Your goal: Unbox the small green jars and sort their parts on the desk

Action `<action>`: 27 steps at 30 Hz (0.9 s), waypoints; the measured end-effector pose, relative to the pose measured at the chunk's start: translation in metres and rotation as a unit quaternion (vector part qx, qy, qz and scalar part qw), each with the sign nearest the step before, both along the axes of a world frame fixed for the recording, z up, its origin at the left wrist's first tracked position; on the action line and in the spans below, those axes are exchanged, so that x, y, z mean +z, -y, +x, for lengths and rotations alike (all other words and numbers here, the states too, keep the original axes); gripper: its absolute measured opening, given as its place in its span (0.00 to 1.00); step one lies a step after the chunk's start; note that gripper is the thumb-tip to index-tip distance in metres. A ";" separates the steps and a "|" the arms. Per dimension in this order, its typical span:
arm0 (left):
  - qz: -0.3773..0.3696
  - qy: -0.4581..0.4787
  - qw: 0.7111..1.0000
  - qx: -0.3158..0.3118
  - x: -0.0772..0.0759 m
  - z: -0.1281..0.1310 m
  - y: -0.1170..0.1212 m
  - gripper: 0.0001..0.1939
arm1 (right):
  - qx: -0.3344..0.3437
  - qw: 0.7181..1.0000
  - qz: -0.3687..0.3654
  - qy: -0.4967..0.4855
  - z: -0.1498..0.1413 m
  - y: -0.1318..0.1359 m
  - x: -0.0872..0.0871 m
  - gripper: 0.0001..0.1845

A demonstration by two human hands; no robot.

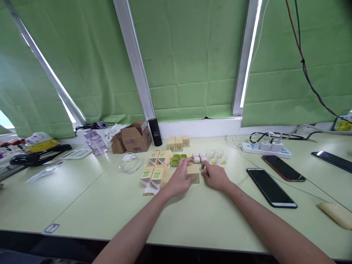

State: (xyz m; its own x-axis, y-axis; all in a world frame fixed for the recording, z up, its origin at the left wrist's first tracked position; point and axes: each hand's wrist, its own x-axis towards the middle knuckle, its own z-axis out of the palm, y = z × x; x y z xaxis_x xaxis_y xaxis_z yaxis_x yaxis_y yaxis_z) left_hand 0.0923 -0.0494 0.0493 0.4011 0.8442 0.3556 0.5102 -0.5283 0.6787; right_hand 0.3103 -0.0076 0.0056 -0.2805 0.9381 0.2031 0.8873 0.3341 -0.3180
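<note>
A small tan cardboard box [193, 170] with a green label stands closed in front of me. My left hand [178, 179] is at its left side, thumb by the front and fingers reaching behind, closed around it. Just right of the box is my right hand [216, 176], index finger and thumb apart, with nothing visible in it. Behind the hands lie small pink-and-white pieces [199, 158], green square cups [175, 161] and a clear tray [217, 157] with yellow bits inside. Several open tan boxes [156, 175] sit to the left. Three closed tan boxes [178, 143] stand farther back.
A brown carton [136, 137], a black cylinder [155, 132], a purple bottle [95, 142] and a white cable [130, 163] are at the back left. On the right are a power strip [265, 148], phones [271, 187] with cords, and a pale mouse [337, 214].
</note>
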 end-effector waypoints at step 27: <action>-0.028 0.171 0.979 0.105 -0.025 0.003 -0.009 0.25 | 0.083 0.971 0.062 -0.217 -0.002 0.016 0.002 0.06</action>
State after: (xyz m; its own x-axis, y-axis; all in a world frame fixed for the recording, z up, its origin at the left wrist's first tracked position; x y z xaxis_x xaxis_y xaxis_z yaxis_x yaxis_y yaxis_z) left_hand 0.0953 -0.0405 0.0246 0.0819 0.9176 0.3890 0.3418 -0.3925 0.8539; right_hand 0.3087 -0.0241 0.0080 -0.2887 0.8483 0.4438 0.6096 0.5203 -0.5981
